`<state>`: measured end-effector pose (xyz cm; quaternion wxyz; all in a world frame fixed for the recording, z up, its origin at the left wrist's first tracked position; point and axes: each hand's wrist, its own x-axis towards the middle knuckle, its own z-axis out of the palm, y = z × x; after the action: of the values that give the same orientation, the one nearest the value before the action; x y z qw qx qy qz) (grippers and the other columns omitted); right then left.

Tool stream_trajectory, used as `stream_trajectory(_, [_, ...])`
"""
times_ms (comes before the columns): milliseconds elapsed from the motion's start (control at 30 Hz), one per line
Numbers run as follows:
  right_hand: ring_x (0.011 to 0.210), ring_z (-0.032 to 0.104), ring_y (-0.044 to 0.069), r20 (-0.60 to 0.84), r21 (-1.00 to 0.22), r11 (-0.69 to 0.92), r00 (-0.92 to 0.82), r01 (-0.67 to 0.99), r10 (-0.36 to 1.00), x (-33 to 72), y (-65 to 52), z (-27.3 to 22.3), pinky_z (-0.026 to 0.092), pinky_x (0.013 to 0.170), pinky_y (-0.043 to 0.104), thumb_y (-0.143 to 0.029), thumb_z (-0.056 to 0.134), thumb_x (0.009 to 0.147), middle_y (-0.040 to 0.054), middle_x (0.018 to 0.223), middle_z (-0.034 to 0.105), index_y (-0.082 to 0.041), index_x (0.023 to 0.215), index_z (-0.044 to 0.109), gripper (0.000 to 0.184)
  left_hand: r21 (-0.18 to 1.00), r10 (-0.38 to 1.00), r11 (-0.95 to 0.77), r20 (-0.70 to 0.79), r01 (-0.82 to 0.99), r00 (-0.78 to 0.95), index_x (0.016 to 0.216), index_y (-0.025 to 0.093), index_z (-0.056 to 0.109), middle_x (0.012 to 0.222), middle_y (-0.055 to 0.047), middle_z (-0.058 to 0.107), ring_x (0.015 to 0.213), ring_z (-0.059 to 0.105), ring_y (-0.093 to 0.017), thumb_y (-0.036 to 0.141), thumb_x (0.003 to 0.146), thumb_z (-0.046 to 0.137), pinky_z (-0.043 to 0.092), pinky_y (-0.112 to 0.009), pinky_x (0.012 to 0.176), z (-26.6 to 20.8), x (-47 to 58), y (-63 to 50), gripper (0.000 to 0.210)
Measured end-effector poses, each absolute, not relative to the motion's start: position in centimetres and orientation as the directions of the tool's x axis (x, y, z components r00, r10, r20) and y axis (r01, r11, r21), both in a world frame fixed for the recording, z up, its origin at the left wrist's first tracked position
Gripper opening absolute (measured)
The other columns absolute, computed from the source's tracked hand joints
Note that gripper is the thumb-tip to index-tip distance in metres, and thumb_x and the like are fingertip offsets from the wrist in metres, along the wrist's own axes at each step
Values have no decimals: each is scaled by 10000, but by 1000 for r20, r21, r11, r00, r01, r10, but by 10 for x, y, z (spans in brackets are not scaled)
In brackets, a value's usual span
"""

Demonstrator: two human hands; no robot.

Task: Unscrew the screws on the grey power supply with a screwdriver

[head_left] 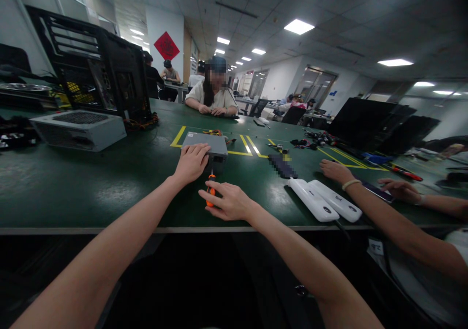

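Observation:
A grey computer power supply lies on the green table in front of me, with a bundle of coloured wires at its far side. My left hand is closed over its near left corner, fingers across the top. My right hand is closed around the orange and black handle of a screwdriver. The screwdriver's shaft points away from me, and its tip reaches the near face of the power supply. Whether the tip sits in a screw is too small to tell.
Left stand a second power supply and an open black computer case. At right are two white handheld devices, a blurred dark phone, and a neighbour's hands. Another person sits opposite. Yellow tape marks the table.

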<state>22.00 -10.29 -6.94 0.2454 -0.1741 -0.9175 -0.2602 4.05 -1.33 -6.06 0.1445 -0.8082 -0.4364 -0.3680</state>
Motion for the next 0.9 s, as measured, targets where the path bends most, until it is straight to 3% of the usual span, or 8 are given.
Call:
stream_trajectory(200, [753, 621, 146, 572, 382, 800, -798, 463, 189, 220, -101, -73, 490, 661, 270, -429, 466, 887, 146, 1099, 617, -135, 963, 546, 314, 97, 602, -577, 722, 811, 342, 1241, 219, 503, 1311, -68, 539, 1212, 461, -227, 265, 928, 315, 291, -419, 1004, -60, 41, -14, 368])
stream_trajectory(300, [823, 619, 160, 565, 338, 816, -795, 468, 222, 221, -102, -72, 499, 699, 273, -446, 461, 883, 154, 1133, 597, -126, 1053, 529, 369, 100, 605, -574, 720, 813, 339, 1245, 228, 503, 1312, -67, 538, 1214, 460, -229, 261, 924, 323, 292, -426, 1005, -60, 41, -15, 369])
stream_trajectory(400, [903, 612, 173, 537, 373, 811, -818, 451, 208, 221, -103, -69, 492, 731, 284, -407, 453, 894, 162, 1170, 568, -144, 1185, 483, 393, 101, 607, -572, 719, 814, 338, 1250, 235, 501, 1308, -69, 541, 1214, 460, -234, 259, 919, 331, 290, -435, 1006, -60, 41, -14, 373])
stream_trajectory(533, [787, 623, 148, 549, 434, 789, -822, 435, 151, 221, -101, -70, 489, 692, 281, -416, 460, 896, 147, 1137, 599, -145, 1087, 530, 339, 94, 604, -572, 720, 815, 341, 1245, 225, 503, 1306, -69, 542, 1208, 465, -230, 264, 925, 320, 294, -423, 1005, -60, 41, -14, 371])
stream_trajectory(667, [767, 630, 155, 603, 379, 797, -779, 470, 173, 220, -99, -73, 502, 662, 274, -461, 475, 878, 154, 1105, 624, -136, 957, 541, 341, 92, 605, -572, 718, 815, 344, 1246, 225, 503, 1310, -73, 539, 1210, 463, -234, 266, 924, 320, 294, -427, 1003, -60, 41, -15, 373])
stream_trajectory(767, [897, 622, 181, 600, 323, 814, -770, 482, 217, 221, -100, -73, 510, 725, 289, -462, 471, 876, 167, 1133, 597, -132, 1050, 521, 376, 98, 611, -571, 714, 815, 343, 1256, 235, 497, 1312, -74, 538, 1221, 455, -236, 259, 919, 327, 287, -436, 1007, -60, 41, -15, 378])
stream_trajectory(900, [891, 615, 171, 551, 398, 799, -814, 452, 186, 223, -101, -70, 495, 726, 288, -385, 460, 897, 170, 1177, 561, -164, 1162, 499, 347, 97, 610, -571, 715, 815, 341, 1248, 229, 500, 1308, -70, 541, 1225, 453, -228, 260, 923, 318, 283, -426, 1013, -60, 41, -14, 374])
